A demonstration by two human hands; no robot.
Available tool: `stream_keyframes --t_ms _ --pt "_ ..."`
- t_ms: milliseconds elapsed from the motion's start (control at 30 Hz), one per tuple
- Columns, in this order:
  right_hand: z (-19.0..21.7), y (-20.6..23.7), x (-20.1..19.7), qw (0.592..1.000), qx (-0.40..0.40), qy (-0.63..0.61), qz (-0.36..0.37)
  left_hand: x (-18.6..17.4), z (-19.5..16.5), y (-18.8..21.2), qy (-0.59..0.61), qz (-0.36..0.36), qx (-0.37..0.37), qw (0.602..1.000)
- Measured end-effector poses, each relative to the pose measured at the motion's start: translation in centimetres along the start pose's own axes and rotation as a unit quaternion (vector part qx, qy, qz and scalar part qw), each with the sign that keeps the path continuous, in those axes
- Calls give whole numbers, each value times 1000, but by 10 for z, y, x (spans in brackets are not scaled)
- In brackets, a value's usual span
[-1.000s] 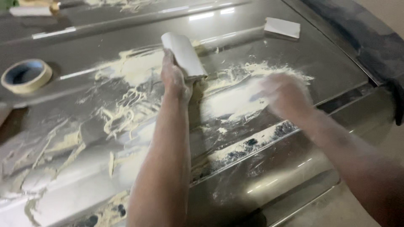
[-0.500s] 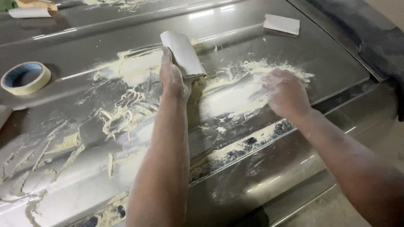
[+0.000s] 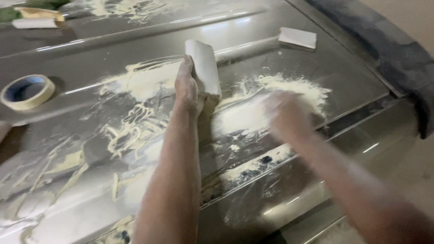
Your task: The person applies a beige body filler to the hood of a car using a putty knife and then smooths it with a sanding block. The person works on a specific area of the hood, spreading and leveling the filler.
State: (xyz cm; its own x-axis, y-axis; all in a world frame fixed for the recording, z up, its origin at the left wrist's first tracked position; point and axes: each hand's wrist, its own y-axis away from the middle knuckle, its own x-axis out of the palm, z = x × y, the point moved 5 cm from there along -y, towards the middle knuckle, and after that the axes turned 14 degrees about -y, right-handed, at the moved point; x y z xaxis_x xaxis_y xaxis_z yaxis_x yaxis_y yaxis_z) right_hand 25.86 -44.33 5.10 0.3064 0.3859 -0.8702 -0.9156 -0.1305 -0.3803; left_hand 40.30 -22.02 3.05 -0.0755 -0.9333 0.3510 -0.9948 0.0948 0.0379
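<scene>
Metal panel (image 3: 316,58), grey and ribbed, was smeared all over with pale filler. Left hand (image 3: 187,88) sat mid-panel, fingers wrapped round a white sanding block (image 3: 204,68) standing tilted on the metal. Right hand (image 3: 285,115) was a blur over the white dust patch (image 3: 253,113), so can't tell how its fingers were. Tape roll (image 3: 27,91) lay by the left edge.

We are seeing open panel (image 3: 271,58) lying between our left hand (image 3: 187,88), which is gripping the sanding block (image 3: 204,68), and the folded sandpaper piece (image 3: 297,38) near the far edge. Our right hand (image 3: 285,115) is blurring over the white dust patch (image 3: 253,113). The tape roll (image 3: 27,91) is sitting well apart on the left, and the dark raised trim (image 3: 398,49) is bounding the right side.
</scene>
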Motion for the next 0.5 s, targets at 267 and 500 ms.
stream_keyframes --t_ms 267,500 --pt "7 12 -10 971 -227 24 -65 28 1 31 -113 223 -10 968" --pt "44 35 2 980 -185 -23 -70 39 -11 36 -117 246 12 962"
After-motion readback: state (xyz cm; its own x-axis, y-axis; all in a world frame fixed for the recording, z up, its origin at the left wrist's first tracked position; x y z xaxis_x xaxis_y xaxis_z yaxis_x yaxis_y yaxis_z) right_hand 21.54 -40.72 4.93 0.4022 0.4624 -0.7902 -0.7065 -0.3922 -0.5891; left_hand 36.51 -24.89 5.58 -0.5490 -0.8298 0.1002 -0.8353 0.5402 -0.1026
